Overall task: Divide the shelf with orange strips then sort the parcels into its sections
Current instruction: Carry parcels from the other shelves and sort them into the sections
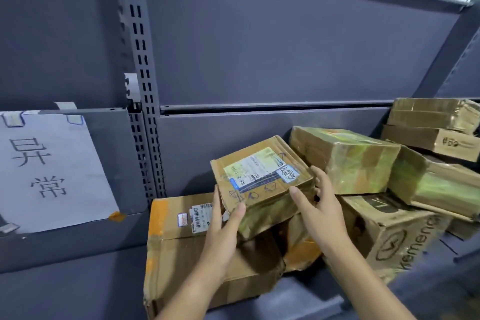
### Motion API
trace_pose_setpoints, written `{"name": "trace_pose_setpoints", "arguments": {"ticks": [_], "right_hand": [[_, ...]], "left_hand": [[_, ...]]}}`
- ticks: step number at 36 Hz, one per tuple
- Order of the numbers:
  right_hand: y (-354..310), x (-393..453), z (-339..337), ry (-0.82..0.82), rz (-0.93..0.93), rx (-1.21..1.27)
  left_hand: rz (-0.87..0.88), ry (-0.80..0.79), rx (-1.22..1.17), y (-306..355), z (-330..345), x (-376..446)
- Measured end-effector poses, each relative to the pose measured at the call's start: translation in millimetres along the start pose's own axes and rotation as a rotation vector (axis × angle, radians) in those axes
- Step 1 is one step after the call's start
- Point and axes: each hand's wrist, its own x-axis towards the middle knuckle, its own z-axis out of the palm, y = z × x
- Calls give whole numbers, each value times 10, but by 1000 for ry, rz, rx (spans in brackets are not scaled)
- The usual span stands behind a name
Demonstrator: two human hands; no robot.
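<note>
— Since the labelled parcel (pixel 262 184) was the one in hand, where exactly did it sit?

— It was tilted on the heap, its near-left corner resting on the big carton (pixel 197 247) under it, label side up. I judged it was held that way so the label could be read before sorting.

— And the hands?

— The left hand (pixel 223 226) gripped the parcel's near-left corner, thumb on the front face, fingers behind the left edge; how far they curled I could not tell. The right hand (pixel 319 205) stood at the parcel's right edge, fingers straight and close together, the fingertips touching the side, likely steadying it rather than clamping.

— What lay around that parcel?

— Just right of it and lower, a printed carton (pixel 394 231) leaned on its side. Behind it to the right lay a taped parcel (pixel 345 158) with greenish sheen, and further right another taped one (pixel 436 184). Farthest, to the right and behind, two flat boxes (pixel 436 127) were stacked against the grey shelf (pixel 285 47) wall.

— Any orange strips?

— None dividing the shelf that I could see; only orange tape on the big carton. Left of the parcel, beyond the slotted upright (pixel 145 112), a handwritten paper sign (pixel 49 171) hung on the neighbouring bay.
</note>
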Motion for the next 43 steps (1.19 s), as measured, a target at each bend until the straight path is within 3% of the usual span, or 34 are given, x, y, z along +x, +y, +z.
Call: {"name": "trace_pose_setpoints", "arguments": {"ticks": [12, 21, 31, 43], "right_hand": [[196, -216, -140, -111, -153, 230], [190, -579, -44, -271, -157, 404], [-122, -1094, 309, -430, -162, 447], [-638, -2022, 1306, -665, -178, 415]], "left_hand": [[173, 164, -101, 38, 120, -427], [270, 300, 35, 17, -68, -903], [294, 410, 83, 152, -558, -1573], [251, 559, 173, 236, -1802, -2490]]}}
